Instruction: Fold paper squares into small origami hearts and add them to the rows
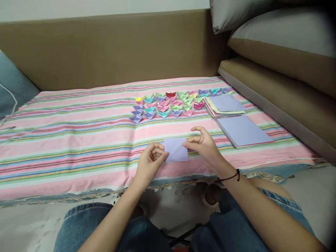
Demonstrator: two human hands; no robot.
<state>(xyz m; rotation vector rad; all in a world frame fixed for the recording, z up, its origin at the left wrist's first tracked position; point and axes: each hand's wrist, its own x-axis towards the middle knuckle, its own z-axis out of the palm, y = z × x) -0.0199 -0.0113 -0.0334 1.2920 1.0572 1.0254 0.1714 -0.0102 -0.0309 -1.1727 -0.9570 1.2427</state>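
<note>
A small square of lavender paper (176,154) is held up over the striped cloth, with a faint diagonal crease across it. My left hand (152,159) pinches its left edge between thumb and fingers. At its upper right corner, my right hand (206,145) grips the paper between thumb and finger, the index finger raised and curved away. Beyond the hands stand several folded paper boats (164,103) in rows, coloured pink, green, blue, purple, yellow and red.
To the right lie a stack of lavender paper sheets (244,130) and a mixed-colour paper stack (225,104). The striped cloth (65,140) covers the seat before a brown backrest (118,52). Cushions (283,38) are piled at right. A white cable (12,98) hangs at far left.
</note>
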